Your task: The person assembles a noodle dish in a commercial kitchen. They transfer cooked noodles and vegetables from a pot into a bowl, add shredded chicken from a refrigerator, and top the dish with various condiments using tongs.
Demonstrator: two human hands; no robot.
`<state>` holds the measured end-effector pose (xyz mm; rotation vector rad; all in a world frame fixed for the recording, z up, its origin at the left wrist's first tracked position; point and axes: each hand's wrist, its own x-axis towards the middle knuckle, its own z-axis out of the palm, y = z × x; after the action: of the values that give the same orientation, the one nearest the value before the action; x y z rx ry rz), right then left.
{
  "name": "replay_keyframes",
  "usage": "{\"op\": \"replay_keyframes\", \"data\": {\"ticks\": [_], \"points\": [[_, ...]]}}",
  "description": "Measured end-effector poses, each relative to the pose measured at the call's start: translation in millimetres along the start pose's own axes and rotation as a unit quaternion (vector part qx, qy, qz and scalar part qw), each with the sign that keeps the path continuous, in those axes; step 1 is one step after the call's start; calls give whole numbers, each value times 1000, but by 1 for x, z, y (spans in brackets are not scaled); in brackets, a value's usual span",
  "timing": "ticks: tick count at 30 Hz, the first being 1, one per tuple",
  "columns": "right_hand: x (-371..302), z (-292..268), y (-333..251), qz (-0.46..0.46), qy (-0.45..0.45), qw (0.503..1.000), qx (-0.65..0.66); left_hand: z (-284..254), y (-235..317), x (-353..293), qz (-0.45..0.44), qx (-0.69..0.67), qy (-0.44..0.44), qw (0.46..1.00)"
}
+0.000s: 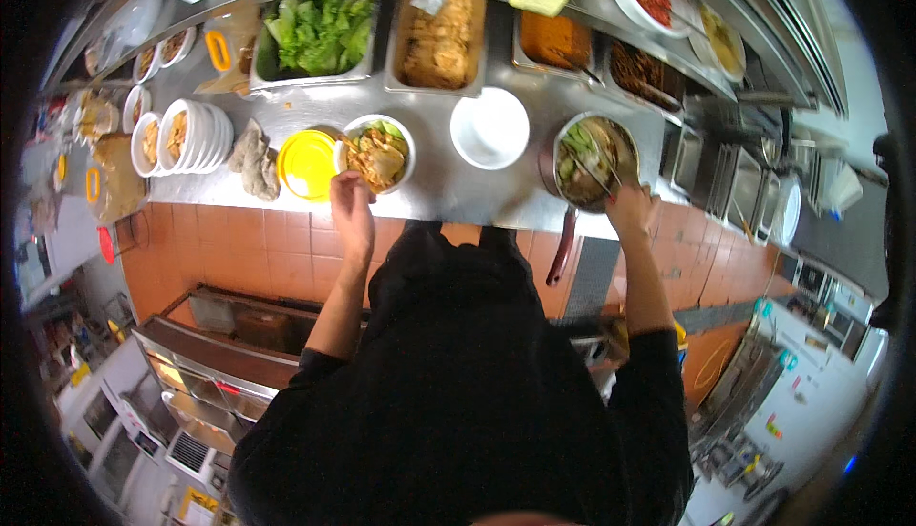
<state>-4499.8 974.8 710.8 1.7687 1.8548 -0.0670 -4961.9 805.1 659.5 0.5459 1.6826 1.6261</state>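
My left hand [349,198] rests at the near rim of a white bowl [378,151] filled with a yellowish dish and green leaves, its fingers touching the rim. My right hand [630,206] grips thin metal tongs [597,171] that reach into a round pan [589,158] of dark broth with greens and meat. The pan's dark red handle [561,247] hangs toward me over the counter edge. Between bowl and pan stands an empty white bowl [489,127]. All sit on a steel counter [448,187].
A yellow lid [307,163] and a crumpled cloth [253,157] lie left of the food bowl, beside stacked small white bowls [191,135]. Steel trays hold lettuce [320,34], pale fried pieces [439,41] and brown sauces [555,41]. Orange floor tiles lie below.
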Motion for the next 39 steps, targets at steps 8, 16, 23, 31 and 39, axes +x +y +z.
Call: {"op": "replay_keyframes", "data": {"ticks": [8,16,23,31,39], "points": [[-89,-116,76,-50,45,995,73,15,16,-18,-82,159,-192,965],[-78,-210,-78,-277,-23,864,419,-73,-111,-50,-181,277,-225,916],[21,-276,-347,-338,-8,884,324,-171,-226,-184,-497,-69,223,836],[23,-347,-461,-301,-23,927,223,-171,-221,-265,-473,-81,247,842],[21,-293,-387,-338,128,890,277,-165,-230,-194,-418,26,154,895]]}}
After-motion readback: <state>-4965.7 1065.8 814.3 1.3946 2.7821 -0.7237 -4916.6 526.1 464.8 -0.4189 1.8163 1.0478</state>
